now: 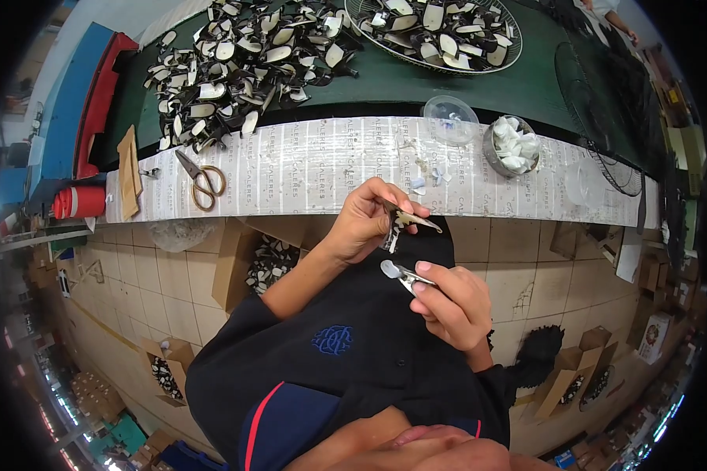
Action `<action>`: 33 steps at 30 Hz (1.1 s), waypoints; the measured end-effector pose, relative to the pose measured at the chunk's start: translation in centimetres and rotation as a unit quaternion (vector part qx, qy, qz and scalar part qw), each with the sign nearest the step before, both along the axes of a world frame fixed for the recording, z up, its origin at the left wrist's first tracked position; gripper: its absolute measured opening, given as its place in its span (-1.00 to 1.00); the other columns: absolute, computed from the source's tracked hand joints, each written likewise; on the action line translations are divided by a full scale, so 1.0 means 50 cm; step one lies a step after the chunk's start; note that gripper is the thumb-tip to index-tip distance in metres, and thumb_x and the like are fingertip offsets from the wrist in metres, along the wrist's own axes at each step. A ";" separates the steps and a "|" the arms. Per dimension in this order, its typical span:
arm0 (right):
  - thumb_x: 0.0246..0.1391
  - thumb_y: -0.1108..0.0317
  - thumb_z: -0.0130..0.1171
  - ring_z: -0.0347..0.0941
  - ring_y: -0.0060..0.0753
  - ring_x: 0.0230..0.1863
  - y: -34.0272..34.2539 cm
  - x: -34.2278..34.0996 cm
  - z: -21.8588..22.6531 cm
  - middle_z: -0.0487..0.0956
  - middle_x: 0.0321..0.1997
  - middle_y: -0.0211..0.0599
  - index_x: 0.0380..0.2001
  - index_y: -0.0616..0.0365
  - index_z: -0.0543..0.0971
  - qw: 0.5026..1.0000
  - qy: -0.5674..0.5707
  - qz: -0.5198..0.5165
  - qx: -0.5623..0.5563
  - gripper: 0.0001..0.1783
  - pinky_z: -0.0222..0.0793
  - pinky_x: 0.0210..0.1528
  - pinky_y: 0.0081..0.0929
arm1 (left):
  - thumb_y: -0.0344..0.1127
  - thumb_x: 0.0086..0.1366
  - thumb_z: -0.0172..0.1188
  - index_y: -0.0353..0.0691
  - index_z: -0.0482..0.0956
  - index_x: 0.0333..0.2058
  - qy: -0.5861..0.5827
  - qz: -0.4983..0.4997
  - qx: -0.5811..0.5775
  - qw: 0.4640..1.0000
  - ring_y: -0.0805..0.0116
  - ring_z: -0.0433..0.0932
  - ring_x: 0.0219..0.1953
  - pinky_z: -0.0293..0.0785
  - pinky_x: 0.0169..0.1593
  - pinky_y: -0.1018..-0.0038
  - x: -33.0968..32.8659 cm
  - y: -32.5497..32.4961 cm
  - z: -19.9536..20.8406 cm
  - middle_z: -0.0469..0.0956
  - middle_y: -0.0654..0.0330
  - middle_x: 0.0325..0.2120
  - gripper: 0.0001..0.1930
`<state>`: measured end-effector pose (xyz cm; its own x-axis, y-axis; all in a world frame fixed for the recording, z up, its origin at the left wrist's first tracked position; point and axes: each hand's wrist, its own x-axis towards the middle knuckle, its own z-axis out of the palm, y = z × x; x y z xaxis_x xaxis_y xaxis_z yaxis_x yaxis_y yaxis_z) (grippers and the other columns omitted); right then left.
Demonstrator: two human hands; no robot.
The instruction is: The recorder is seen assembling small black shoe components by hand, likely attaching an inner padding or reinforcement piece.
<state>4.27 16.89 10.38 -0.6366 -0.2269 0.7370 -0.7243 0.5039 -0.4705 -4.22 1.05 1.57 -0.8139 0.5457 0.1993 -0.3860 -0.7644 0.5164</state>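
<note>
In my left hand (365, 220), thumb and fingers pinch a small folded black piece with a cream lining (407, 219), which looks like a shoe part. It is held up just off the near edge of the table. Below it and slightly to the right, my right hand (457, 304) grips a slim metal tool like tweezers (408, 279). A whitish, rounded bit (390, 269) sits at the tool's tip, apart from the black piece. What exactly this bit is, I cannot make out.
A pile of black-and-cream pieces (247, 59) covers the far left of the green table. More fill a wire basket (518, 47). A metal bowl of white wads (514, 149), a clear plastic tub (450, 118) and scissors (204, 182) lie on the paper-covered strip. Cardboard boxes (233, 263) stand below.
</note>
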 end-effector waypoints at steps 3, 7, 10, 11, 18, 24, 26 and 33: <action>0.01 0.41 0.27 0.45 -0.32 -0.58 -0.001 -0.001 -0.002 0.56 -0.19 -0.06 -0.26 0.26 0.52 1.000 0.009 -0.004 -0.009 -0.77 0.35 -0.61 -0.53 | -0.39 0.20 0.22 -0.13 0.39 -0.24 -0.006 0.000 0.008 1.000 0.05 0.47 0.03 0.55 -0.06 0.29 0.001 -0.002 -0.007 0.49 0.14 -0.23 -0.80; -0.05 0.45 0.31 0.47 -0.33 -0.52 -0.003 -0.007 -0.006 0.55 -0.16 -0.05 -0.25 0.26 0.53 0.999 0.030 -0.034 0.029 -0.74 0.37 -0.59 -0.52 | -0.39 0.20 0.22 -0.13 0.38 -0.25 0.001 0.003 0.011 1.000 0.04 0.47 0.02 0.55 -0.05 0.27 0.004 -0.002 -0.005 0.49 0.15 -0.25 -0.80; -0.11 0.47 0.34 0.48 -0.35 -0.48 -0.005 -0.011 -0.009 0.55 -0.13 -0.04 -0.30 0.28 0.54 0.996 0.047 -0.034 0.070 -0.74 0.39 -0.58 -0.52 | -0.41 0.19 0.22 -0.14 0.38 -0.26 0.000 0.004 0.008 1.000 0.04 0.47 0.02 0.56 -0.04 0.24 0.007 -0.004 0.003 0.49 0.16 -0.26 -0.80; -0.11 0.47 0.34 0.48 -0.35 -0.48 -0.005 -0.010 -0.009 0.55 -0.13 -0.04 -0.30 0.28 0.54 0.996 0.046 -0.033 0.068 -0.74 0.39 -0.58 -0.52 | -0.41 0.19 0.22 -0.14 0.37 -0.27 -0.002 0.002 0.017 1.000 0.03 0.46 0.02 0.56 -0.02 0.22 0.007 -0.004 0.008 0.49 0.16 -0.26 -0.80; -0.11 0.46 0.34 0.47 -0.40 -0.45 -0.002 -0.007 -0.004 0.56 -0.17 -0.05 -0.37 0.30 0.56 0.996 0.055 0.063 0.036 -0.78 0.39 -0.59 -0.56 | -0.45 0.16 0.24 -0.13 0.36 -0.28 -0.009 0.004 0.053 0.999 0.01 0.47 0.03 0.56 -0.01 0.16 0.007 -0.004 -0.004 0.48 0.17 -0.26 -0.77; -0.08 0.43 0.33 0.46 -0.42 -0.42 -0.002 -0.008 0.000 0.57 -0.17 -0.08 -0.40 0.28 0.57 0.992 0.087 0.086 0.038 -0.82 0.38 -0.58 -0.56 | -0.49 0.12 0.26 -0.13 0.36 -0.29 -0.010 -0.004 0.086 0.996 0.03 0.48 0.02 0.56 -0.01 0.14 0.008 0.004 0.009 0.48 0.17 -0.28 -0.74; -0.10 0.44 0.34 0.46 -0.41 -0.41 -0.004 -0.014 -0.002 0.57 -0.16 -0.08 -0.39 0.27 0.57 0.993 0.091 0.054 0.055 -0.80 0.39 -0.56 -0.56 | -0.50 0.11 0.27 -0.13 0.36 -0.29 -0.011 -0.006 0.090 0.996 0.03 0.48 0.02 0.56 -0.01 0.15 0.008 0.005 0.010 0.48 0.17 -0.28 -0.73; -0.13 0.47 0.32 0.40 -0.50 -0.44 -0.009 -0.028 -0.017 0.59 -0.16 -0.18 -0.42 0.23 0.55 0.994 0.093 0.029 0.052 -0.83 0.32 -0.53 -0.64 | -0.53 0.08 0.29 -0.12 0.36 -0.31 -0.016 -0.009 0.091 0.996 0.04 0.49 0.01 0.56 0.00 0.19 0.006 0.003 0.003 0.49 0.18 -0.31 -0.71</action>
<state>2.88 16.46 9.55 -0.4751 -0.3403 0.8114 -0.8230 0.4981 -0.2730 -3.91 1.22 1.74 -0.8120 0.5173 0.2702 -0.4140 -0.8369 0.3581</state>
